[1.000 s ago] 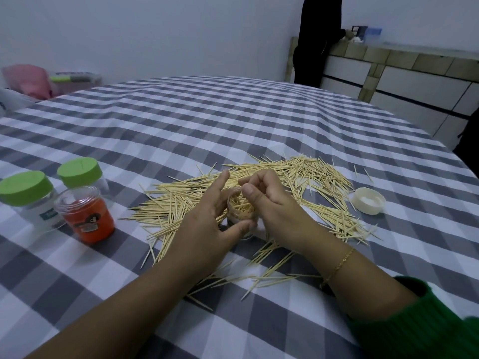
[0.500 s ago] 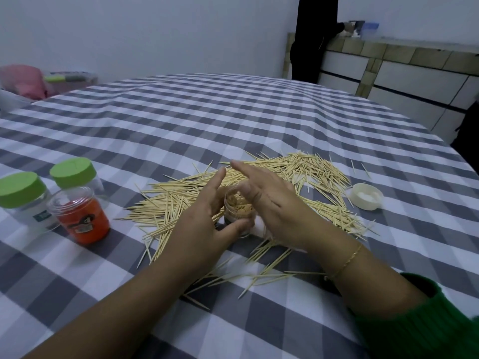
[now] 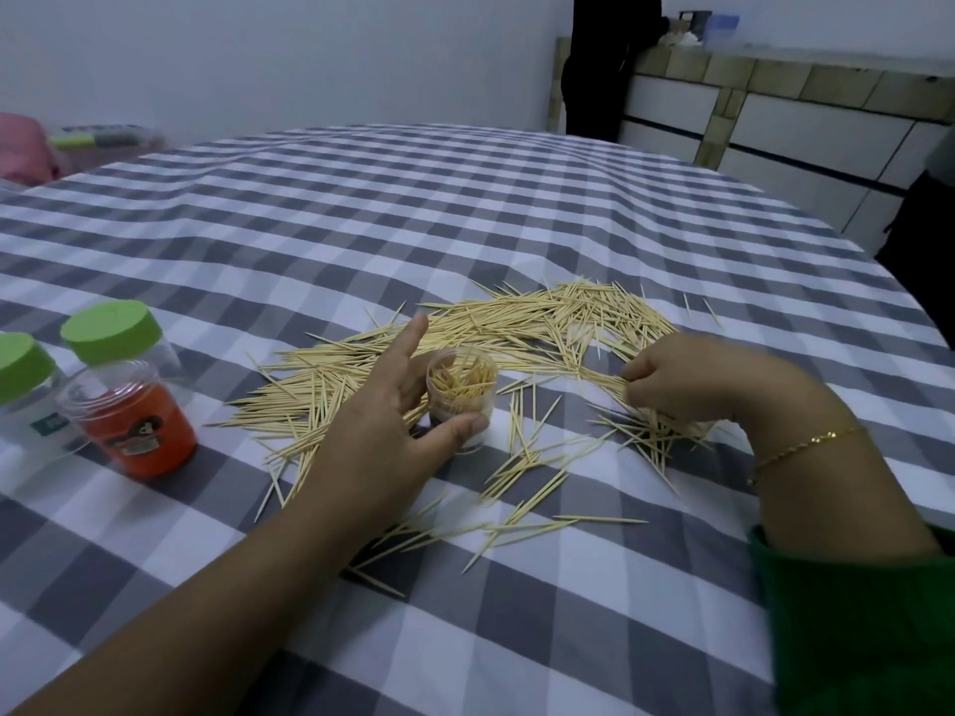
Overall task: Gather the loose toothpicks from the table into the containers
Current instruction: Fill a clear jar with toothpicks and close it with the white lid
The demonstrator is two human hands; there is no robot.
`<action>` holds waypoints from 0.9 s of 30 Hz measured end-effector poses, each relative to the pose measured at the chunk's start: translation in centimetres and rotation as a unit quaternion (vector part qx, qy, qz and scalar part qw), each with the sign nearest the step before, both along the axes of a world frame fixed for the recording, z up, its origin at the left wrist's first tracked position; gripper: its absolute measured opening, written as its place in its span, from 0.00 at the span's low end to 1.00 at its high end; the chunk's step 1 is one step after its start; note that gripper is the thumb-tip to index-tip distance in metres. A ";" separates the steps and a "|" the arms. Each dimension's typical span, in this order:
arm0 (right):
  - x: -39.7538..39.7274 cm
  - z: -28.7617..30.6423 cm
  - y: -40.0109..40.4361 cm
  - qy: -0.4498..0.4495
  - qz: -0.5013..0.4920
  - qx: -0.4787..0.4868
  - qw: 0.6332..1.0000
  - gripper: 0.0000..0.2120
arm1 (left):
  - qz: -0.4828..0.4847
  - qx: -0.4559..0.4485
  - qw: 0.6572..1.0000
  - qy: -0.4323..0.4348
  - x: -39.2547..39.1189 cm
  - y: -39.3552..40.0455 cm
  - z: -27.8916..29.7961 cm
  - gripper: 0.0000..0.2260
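Observation:
A wide scatter of loose toothpicks (image 3: 517, 328) lies on the grey-and-white checked tablecloth (image 3: 465, 209). A small clear container (image 3: 461, 390), partly filled with toothpicks, stands upright in the middle of them. My left hand (image 3: 393, 421) holds it, thumb on its near side and fingers round its left side, the forefinger held straight. To the right of the container, my right hand (image 3: 708, 379) is curled down on the toothpicks and grips a bunch of them against the cloth.
At the left stand a clear jar with orange contents (image 3: 132, 421) and two jars with green lids (image 3: 111, 328). A person in black (image 3: 604, 64) stands at the tiled counter (image 3: 775, 105) beyond the table. The table's edge curves round at the right.
My right hand has left the container's mouth and moved right onto the toothpick pile, closing on a bunch. The white lid seen earlier at the right is hidden now. My left hand stays on the container.

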State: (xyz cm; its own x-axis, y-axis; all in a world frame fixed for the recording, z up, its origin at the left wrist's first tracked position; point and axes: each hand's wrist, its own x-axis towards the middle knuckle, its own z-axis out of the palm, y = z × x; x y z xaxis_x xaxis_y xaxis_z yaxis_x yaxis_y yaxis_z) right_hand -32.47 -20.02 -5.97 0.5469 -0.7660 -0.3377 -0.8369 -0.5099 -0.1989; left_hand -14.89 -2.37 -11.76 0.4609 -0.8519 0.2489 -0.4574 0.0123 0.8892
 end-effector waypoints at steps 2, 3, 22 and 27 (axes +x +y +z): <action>-0.1 0.1 0.2 0.017 0.023 0.011 1.000 0.11 | 0.004 0.002 1.000 -0.004 0.0 0.0 -0.1 0.39; -0.2 0.2 0.4 0.030 0.033 0.006 0.999 0.11 | 0.006 0.002 1.000 -0.005 0.0 0.0 -0.1 0.39; 3.5 -2.3 4.2 0.059 0.036 -0.298 0.952 0.10 | -0.002 0.013 1.000 -0.017 0.0 0.1 0.1 0.43; 3.8 -2.9 4.7 0.009 0.044 -0.323 0.945 0.12 | -0.003 0.013 1.000 -0.015 0.0 0.1 0.1 0.43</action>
State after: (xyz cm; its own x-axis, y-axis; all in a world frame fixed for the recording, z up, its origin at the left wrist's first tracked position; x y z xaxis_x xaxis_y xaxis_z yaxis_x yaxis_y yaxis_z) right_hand -28.66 -15.35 -8.85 0.6164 -0.7677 0.1754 -0.7862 -0.5874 0.1921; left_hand -14.88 -2.28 -11.69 0.4478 -0.8613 0.2401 -0.4839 -0.0076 0.8751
